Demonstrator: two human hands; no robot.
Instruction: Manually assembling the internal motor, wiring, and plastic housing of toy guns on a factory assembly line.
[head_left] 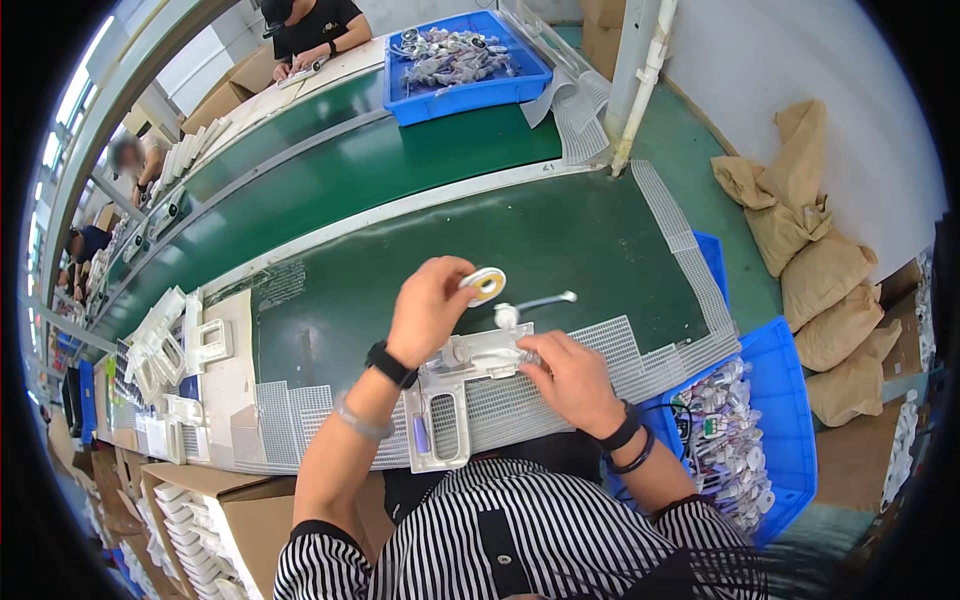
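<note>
A white plastic housing [461, 423] with a looped handle lies at the bench's near edge, a purple cylinder [421, 433] inside it. My left hand [430, 308] is closed on a small white ring with a yellowish face [487, 286], held just above the bench. My right hand [573, 382] pinches the end of a clear plastic part [497, 358] that sits in the upper end of the housing; its fingertips partly cover this end. Beyond it are a small round white piece [507, 316] and a thin grey tube with a white tip [548, 300].
White housings [165, 360] are heaped at the left. A blue bin [790, 400] of small assemblies stands at my right, another blue tray [470, 100] beyond the bench. A carton [250, 520] of white parts is at lower left. Co-workers sit across the line.
</note>
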